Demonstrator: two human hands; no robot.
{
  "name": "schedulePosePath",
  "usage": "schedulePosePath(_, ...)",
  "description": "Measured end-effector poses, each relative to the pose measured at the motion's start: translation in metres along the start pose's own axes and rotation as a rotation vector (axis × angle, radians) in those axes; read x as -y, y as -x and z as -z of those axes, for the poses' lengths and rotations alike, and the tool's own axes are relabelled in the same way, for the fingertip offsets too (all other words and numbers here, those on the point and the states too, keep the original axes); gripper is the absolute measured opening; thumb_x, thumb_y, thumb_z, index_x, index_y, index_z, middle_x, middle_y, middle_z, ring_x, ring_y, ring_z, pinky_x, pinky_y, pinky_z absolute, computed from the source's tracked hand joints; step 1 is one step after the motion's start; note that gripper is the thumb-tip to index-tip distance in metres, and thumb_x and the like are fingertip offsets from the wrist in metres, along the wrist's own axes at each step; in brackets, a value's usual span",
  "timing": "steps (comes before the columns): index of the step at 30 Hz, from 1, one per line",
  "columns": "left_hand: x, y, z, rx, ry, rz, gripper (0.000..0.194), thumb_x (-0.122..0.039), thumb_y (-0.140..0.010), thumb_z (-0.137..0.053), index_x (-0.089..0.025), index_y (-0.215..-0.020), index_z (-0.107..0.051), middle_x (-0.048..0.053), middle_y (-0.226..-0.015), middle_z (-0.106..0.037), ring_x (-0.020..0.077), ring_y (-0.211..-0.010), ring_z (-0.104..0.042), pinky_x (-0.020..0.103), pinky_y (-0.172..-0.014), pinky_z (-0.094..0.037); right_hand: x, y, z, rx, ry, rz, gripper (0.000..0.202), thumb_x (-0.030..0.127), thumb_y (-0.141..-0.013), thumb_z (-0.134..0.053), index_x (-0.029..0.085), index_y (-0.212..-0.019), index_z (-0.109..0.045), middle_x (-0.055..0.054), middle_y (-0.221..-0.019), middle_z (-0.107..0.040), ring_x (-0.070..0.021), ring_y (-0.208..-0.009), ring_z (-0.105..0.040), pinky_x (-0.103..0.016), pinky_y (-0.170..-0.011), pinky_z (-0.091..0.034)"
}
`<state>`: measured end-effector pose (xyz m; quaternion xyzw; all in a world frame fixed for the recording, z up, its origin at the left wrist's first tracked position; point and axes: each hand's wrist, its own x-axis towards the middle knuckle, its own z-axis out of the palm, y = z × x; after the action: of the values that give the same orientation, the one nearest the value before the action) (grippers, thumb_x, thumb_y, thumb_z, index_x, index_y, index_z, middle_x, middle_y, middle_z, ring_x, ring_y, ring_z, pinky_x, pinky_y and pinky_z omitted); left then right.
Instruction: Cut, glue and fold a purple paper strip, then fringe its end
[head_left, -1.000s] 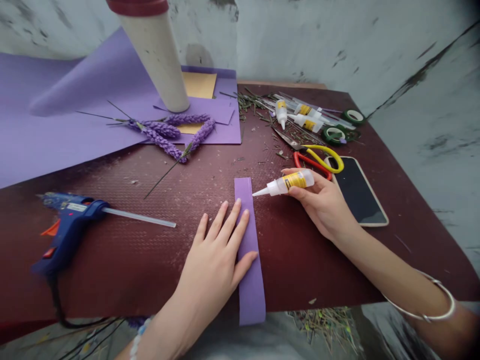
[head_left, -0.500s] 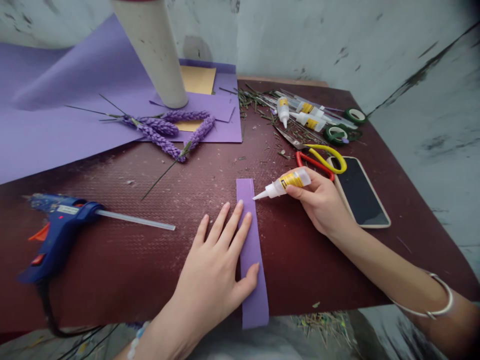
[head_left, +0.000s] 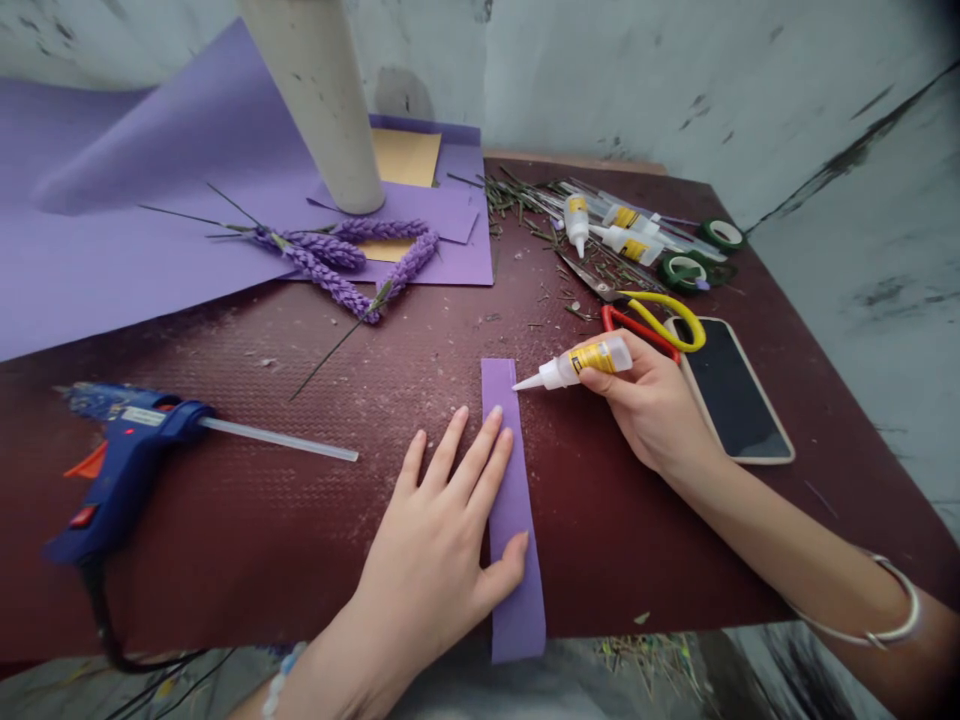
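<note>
Maroon, textured and flecked with scraps, the table [head_left: 615, 540] runs back to a pale, stained wall [head_left: 585, 80], and right across it stands the purple strip [head_left: 516, 510], its near end poking just past the near edge! Left hand [head_left: 431, 550] flat down, fingers spread, thumb and nearest fingertips on that strip. Over comes the right hand [head_left: 660, 400], thumb and fingers pinching the glue bottle [head_left: 592, 360], nozzle tip right by the strip's right edge, towards its far end; contact, I can't tell! Out left, open tabletop stretches between the left hand and the glue gun [head_left: 142, 440]; more lies right of the strip, below the right forearm. Far right it's tighter: scissors [head_left: 652, 318] and phone [head_left: 731, 390] crowd the right hand. Purple paper [head_left: 150, 230] fills the far left, flower stems [head_left: 330, 265] over its edge.
</note>
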<state>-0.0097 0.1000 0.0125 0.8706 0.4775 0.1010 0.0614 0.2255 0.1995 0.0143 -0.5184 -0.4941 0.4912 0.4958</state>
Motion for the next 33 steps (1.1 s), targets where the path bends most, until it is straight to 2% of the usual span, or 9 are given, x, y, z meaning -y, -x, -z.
schedulePosePath(8,0.0000,-0.0006,0.0005,0.003,0.007,0.001,0.071,-0.047,-0.099,-0.048,-0.015,-0.161,-0.038,0.004,-0.171,-0.028,0.0369,-0.155,-0.033,0.059,-0.123,-0.029,0.0006,-0.0015,-0.0004,-0.004,0.006,0.011,0.038,0.051,-0.069,-0.091,0.027,-0.087,-0.068,0.000,-0.090,-0.067,-0.0216,-0.087,-0.062,-0.040,-0.095,-0.052)
schedulePosePath(16,0.0002,0.0001,0.0003,0.009,0.001,-0.004,0.072,-0.048,-0.100,-0.047,-0.014,-0.162,-0.036,0.004,-0.172,-0.026,0.0374,-0.156,-0.032,0.060,-0.122,-0.031,0.0023,0.0001,0.0019,0.037,-0.011,-0.026,0.038,0.049,-0.065,-0.095,0.027,-0.084,-0.071,0.001,-0.084,-0.068,-0.0196,-0.081,-0.061,-0.036,-0.084,-0.053)
schedulePosePath(23,0.0003,-0.0005,-0.0005,0.008,0.003,-0.001,0.071,-0.047,-0.100,-0.046,-0.015,-0.162,-0.036,0.004,-0.172,-0.025,0.0369,-0.156,-0.031,0.060,-0.123,-0.030,0.0066,0.0044,0.0052,0.086,0.034,-0.060,0.042,0.050,-0.062,-0.095,0.025,-0.081,-0.068,0.000,-0.083,-0.069,-0.0205,-0.079,-0.062,-0.037,-0.079,-0.053)
schedulePosePath(28,0.0000,0.0001,-0.0001,0.005,0.006,-0.002,0.071,-0.047,-0.100,-0.047,-0.014,-0.162,-0.037,0.004,-0.172,-0.027,0.0375,-0.156,-0.032,0.060,-0.123,-0.030,0.0056,0.0043,0.0040,0.057,0.012,-0.036,0.040,0.047,-0.062,-0.096,0.026,-0.082,-0.069,0.000,-0.083,-0.069,-0.0195,-0.078,-0.061,-0.036,-0.078,-0.054)
schedulePosePath(33,-0.0006,-0.0001,-0.0002,0.006,0.003,-0.005,0.072,-0.047,-0.100,-0.047,-0.014,-0.162,-0.037,0.005,-0.172,-0.026,0.0381,-0.155,-0.032,0.061,-0.123,-0.030,0.0037,0.0027,0.0023,0.029,-0.010,-0.026,0.038,0.044,-0.064,-0.096,0.026,-0.083,-0.070,0.001,-0.085,-0.069,-0.0194,-0.081,-0.062,-0.036,-0.084,-0.054)
